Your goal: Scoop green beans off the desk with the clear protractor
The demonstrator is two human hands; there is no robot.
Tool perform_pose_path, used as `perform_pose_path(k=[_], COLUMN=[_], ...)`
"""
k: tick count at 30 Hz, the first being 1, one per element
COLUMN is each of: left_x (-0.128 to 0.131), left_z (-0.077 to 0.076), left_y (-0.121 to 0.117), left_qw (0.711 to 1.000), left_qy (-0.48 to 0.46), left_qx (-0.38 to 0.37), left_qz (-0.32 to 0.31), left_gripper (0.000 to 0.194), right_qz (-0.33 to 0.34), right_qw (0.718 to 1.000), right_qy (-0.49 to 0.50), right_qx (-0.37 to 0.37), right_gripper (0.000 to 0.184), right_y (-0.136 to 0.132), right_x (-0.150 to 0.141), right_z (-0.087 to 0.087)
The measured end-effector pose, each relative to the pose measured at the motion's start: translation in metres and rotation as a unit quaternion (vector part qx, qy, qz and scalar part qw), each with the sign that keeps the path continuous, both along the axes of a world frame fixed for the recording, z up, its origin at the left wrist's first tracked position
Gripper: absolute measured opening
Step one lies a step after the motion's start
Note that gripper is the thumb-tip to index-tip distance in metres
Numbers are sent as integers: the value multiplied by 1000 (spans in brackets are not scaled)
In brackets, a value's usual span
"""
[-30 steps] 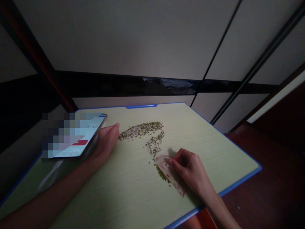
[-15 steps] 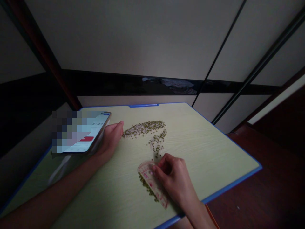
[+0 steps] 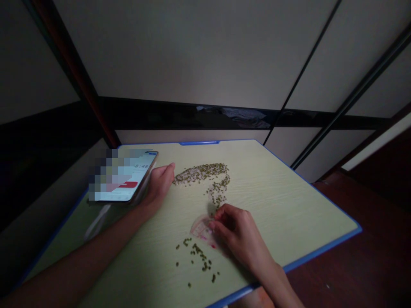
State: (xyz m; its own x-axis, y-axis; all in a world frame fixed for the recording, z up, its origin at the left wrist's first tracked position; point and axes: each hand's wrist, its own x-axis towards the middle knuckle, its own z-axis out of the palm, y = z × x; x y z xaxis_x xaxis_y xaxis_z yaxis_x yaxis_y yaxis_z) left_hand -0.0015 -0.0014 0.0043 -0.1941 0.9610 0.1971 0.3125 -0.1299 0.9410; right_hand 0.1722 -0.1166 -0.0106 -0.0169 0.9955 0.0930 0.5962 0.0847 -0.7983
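My right hand (image 3: 239,231) is low over the table, thumb and fingertips pinched on a thin pink-printed sheet (image 3: 201,230). Part of that sheet is covered by the hand, and it looks blurred. Several small green beans (image 3: 201,253), like mung beans, are scattered just to its near left. Beyond the hand, a long strip of the same beans (image 3: 202,172) bends round toward me at its right end. My left hand (image 3: 160,184) rests at the left end of this strip, beside a phone (image 3: 135,173); its thumb shows, but most of its fingers are hidden.
The pale table (image 3: 282,214) has a raised blue edge (image 3: 324,249). A white strap (image 3: 98,220) lies below the phone. Light cabinet panels (image 3: 192,55) with a dark band stand right behind the table. Reddish floor (image 3: 340,201) shows at the right.
The sheet has shifted off the near beans, which were bunched along its edge and now lie spread over the table. The whole view has moved slightly. My left hand stays by the phone.
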Motion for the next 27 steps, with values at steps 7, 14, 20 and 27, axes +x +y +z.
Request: perform_pose_path(k=[7,14,20,27], left_x=[2,0,0,1], left_z=[-1,-9,-8,-7], left_y=[3,9,8,8], left_qw=[1000,1000,1000,1000], left_qy=[-13,-15,-9,-9], left_qx=[3,10,11,12], left_qz=[10,9,13,13], left_gripper=[35,35,35,36], right_qz=[33,92,161,255], right_qw=[998,992,980,957], right_qy=[-35,-38,-68,-72], right_qx=[33,75,99,120], right_gripper=[6,3,5,9], right_y=[1,5,2,-4], right_x=[-12,-29,-36,-39], right_z=[5,9,13,16])
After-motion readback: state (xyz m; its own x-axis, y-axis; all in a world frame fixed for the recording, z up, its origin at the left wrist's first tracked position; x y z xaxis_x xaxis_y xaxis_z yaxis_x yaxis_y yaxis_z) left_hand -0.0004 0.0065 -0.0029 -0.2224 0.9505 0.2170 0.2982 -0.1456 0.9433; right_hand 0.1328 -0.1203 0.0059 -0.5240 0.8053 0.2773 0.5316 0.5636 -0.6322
